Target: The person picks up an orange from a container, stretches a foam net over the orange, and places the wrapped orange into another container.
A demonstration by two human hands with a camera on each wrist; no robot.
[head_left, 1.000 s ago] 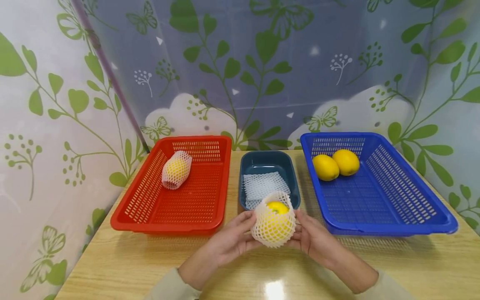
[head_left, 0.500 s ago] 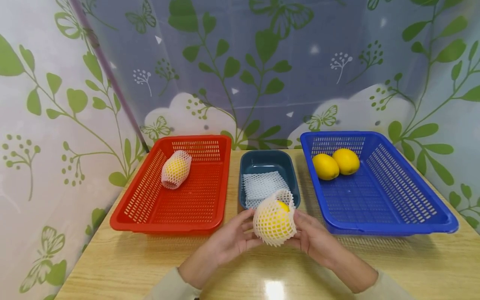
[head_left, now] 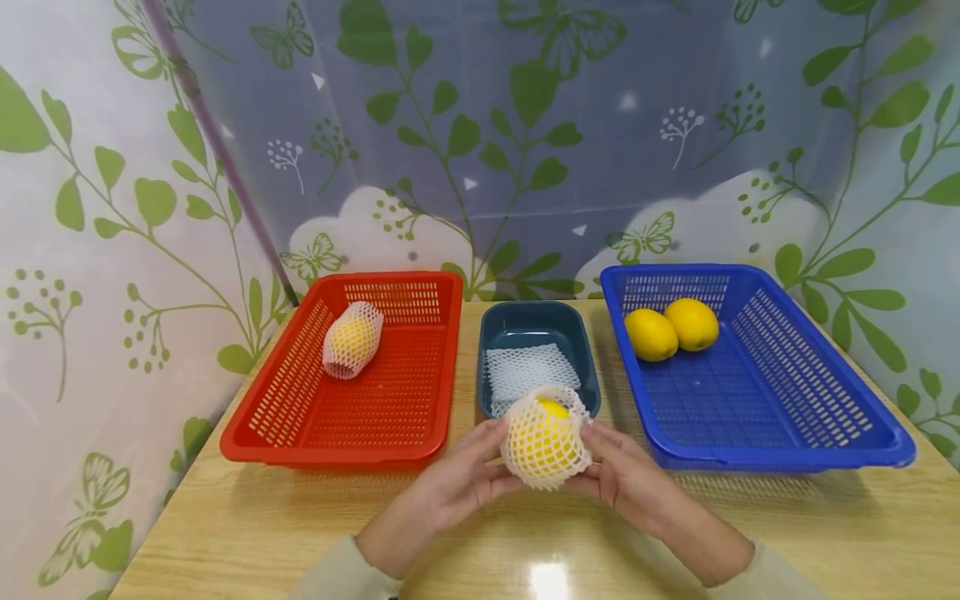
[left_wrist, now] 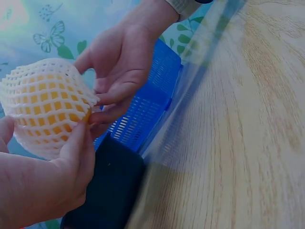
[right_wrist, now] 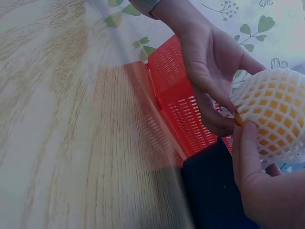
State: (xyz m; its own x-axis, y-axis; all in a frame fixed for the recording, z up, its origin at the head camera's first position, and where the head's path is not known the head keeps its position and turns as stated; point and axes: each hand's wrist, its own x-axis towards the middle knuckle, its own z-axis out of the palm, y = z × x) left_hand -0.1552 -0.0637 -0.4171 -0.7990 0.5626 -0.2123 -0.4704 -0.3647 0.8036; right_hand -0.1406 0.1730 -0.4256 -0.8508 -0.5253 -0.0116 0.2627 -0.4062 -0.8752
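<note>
Low over the table's front, a yellow lemon (head_left: 546,442) sits inside a white foam net (head_left: 534,465), its bare top showing through the net's open end. My left hand (head_left: 463,477) holds the netted fruit from the left, thumb on the near side. From the other side my right hand (head_left: 633,482) grips it, thumb pressed on the net near its rim. Both wrist views show the fingertips of the two hands meeting at the net's lower end, where a little bare yellow peel shows. Some fingers are hidden behind the fruit.
Behind the hands stands a dark teal tray (head_left: 538,315) with flat white foam nets (head_left: 528,372). The red basket (head_left: 375,421) at left holds one netted lemon (head_left: 354,340). Two bare lemons (head_left: 692,325) lie in the blue basket (head_left: 738,421) at right. A patterned curtain (head_left: 480,150) closes the back.
The netted lemon turned slightly one way and back, so its bare top faces up again. Both hands stay nearly in place; my right thumb has shifted a little left on the net.
</note>
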